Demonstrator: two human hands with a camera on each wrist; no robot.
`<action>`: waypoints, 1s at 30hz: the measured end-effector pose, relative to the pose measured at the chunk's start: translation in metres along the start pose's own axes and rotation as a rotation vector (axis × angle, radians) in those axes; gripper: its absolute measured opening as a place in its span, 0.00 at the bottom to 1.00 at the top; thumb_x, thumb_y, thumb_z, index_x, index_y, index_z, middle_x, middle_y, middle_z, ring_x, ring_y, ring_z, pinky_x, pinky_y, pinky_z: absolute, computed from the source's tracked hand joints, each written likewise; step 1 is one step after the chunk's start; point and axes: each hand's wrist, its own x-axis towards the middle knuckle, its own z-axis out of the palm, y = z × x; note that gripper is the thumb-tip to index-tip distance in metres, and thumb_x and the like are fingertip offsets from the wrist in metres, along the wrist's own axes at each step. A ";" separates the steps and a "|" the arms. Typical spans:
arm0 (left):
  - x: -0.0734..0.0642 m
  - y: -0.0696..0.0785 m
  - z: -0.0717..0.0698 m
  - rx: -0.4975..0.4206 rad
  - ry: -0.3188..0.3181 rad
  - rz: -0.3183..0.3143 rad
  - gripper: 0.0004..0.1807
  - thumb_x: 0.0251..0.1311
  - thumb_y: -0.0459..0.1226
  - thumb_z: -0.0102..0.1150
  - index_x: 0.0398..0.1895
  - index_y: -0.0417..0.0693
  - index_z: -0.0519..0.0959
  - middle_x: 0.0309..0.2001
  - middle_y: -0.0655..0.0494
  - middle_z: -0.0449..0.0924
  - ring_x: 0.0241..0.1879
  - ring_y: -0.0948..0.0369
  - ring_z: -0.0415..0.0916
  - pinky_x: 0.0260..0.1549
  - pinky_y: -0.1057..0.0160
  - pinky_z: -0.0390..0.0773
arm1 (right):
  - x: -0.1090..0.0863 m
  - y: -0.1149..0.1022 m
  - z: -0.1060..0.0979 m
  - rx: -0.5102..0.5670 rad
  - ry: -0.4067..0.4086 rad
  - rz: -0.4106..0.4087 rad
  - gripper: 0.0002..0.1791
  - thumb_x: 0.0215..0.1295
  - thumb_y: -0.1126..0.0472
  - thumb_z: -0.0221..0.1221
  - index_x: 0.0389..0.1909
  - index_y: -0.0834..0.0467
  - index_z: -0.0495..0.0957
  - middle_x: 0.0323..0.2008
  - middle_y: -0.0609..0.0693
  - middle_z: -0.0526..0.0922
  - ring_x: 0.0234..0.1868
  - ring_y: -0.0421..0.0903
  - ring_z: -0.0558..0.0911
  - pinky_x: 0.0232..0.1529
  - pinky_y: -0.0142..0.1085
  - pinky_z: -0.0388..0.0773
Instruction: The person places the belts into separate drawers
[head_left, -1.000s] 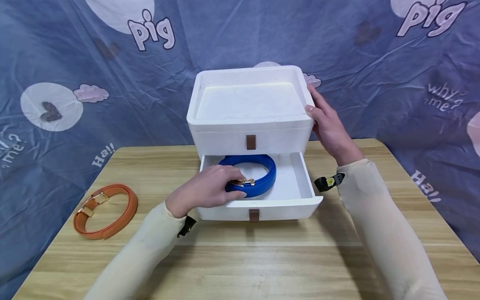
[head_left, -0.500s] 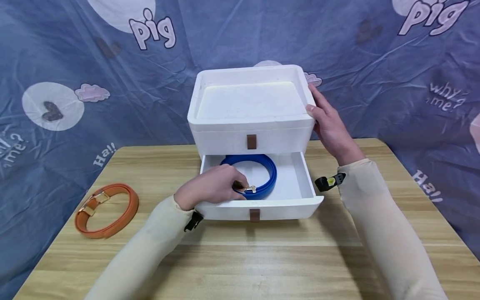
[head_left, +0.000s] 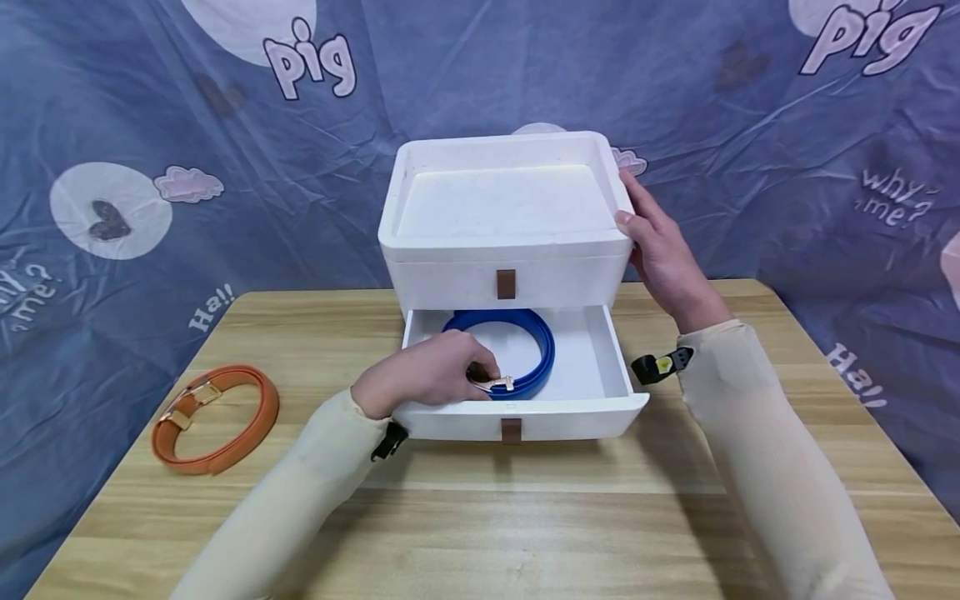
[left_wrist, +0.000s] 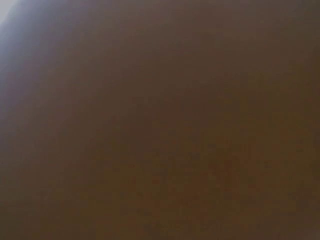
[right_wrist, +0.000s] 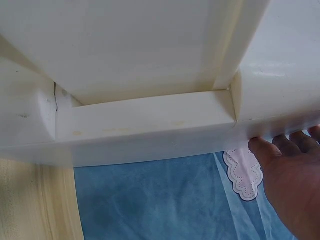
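Note:
My left hand reaches over the front of the pulled-out lower drawer in the head view. Finger and thumb pinch a coiled blue belt close to its gold buckle; the hand covers the coil's left part. Against the right side of the white two-drawer box lies my right hand, thumb at the top rim and fingers along the side wall. The right wrist view shows those fingertips touching the white wall. Only a dark, blurred brown surface fills the left wrist view.
A coiled orange belt with gold fittings lies at the left of the wooden table. The upper drawer is closed, with a brown tab. A printed blue cloth hangs behind.
My left hand has shifted slightly right and down, its fingers drawing in by the blue belt's buckle. The belt stays inside the drawer. My right hand keeps its place on the box.

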 end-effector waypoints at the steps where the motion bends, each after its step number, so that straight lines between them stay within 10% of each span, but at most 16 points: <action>1: 0.000 -0.001 0.000 -0.003 0.001 0.005 0.05 0.57 0.34 0.70 0.36 0.46 0.86 0.32 0.64 0.82 0.32 0.70 0.75 0.36 0.71 0.79 | 0.000 0.000 0.000 -0.001 0.000 0.000 0.33 0.77 0.56 0.48 0.78 0.45 0.49 0.74 0.51 0.54 0.64 0.53 0.65 0.53 0.30 0.75; 18: -0.005 -0.005 0.001 -0.069 0.108 0.096 0.08 0.57 0.39 0.72 0.37 0.46 0.87 0.33 0.64 0.84 0.33 0.72 0.79 0.35 0.72 0.81 | 0.000 0.000 0.000 -0.008 -0.003 0.002 0.33 0.77 0.55 0.48 0.78 0.45 0.48 0.74 0.50 0.53 0.65 0.54 0.64 0.55 0.30 0.75; 30: -0.024 -0.004 0.001 -0.262 0.572 0.259 0.08 0.62 0.33 0.65 0.43 0.41 0.86 0.42 0.56 0.85 0.41 0.64 0.82 0.43 0.62 0.85 | 0.000 0.001 0.000 -0.005 -0.003 0.004 0.34 0.76 0.55 0.48 0.78 0.45 0.47 0.74 0.50 0.53 0.65 0.54 0.64 0.55 0.31 0.74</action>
